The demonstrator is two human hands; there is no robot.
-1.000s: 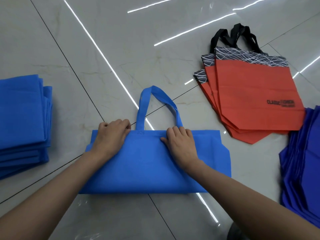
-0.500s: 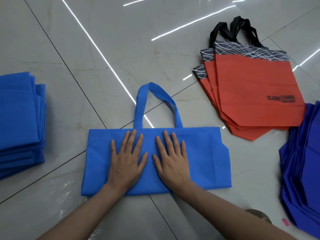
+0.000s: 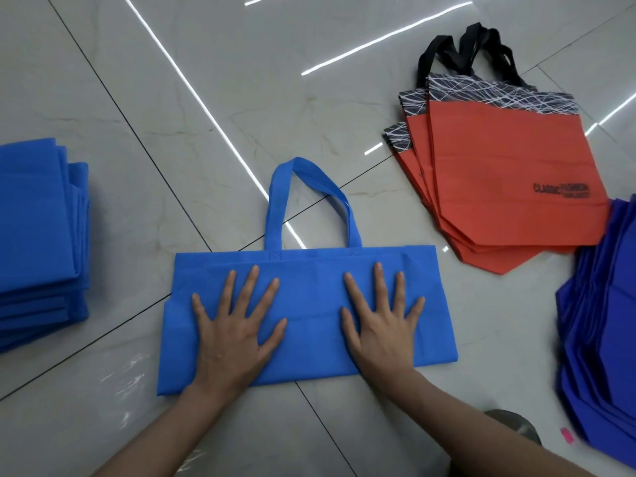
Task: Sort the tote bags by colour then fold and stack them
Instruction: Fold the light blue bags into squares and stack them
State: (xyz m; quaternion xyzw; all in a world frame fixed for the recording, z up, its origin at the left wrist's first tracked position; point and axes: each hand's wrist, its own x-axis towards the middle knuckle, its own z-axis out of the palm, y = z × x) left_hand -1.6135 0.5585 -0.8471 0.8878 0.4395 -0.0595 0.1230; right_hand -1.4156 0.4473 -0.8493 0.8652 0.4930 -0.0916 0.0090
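Observation:
A light blue tote bag (image 3: 309, 297) lies folded in half on the floor in front of me, its handles pointing away. My left hand (image 3: 234, 325) presses flat on its left half, fingers spread. My right hand (image 3: 382, 321) presses flat on its right half, fingers spread too. Neither hand grips anything. A stack of folded light blue bags (image 3: 38, 235) sits at the left edge. Several unfolded orange bags (image 3: 509, 180) with black patterned tops and black handles lie at the back right. A pile of darker blue bags (image 3: 605, 325) lies at the right edge.
The floor (image 3: 172, 115) is glossy pale tile with dark grout lines and bright light reflections. A dark rounded object (image 3: 516, 425) and a small pink item (image 3: 567, 436) show near the lower right, beside my right forearm.
My hands went from pinching the bag's top edge to lying flat side by side at its middle, then slid apart toward the two ends, smoothing the fold.

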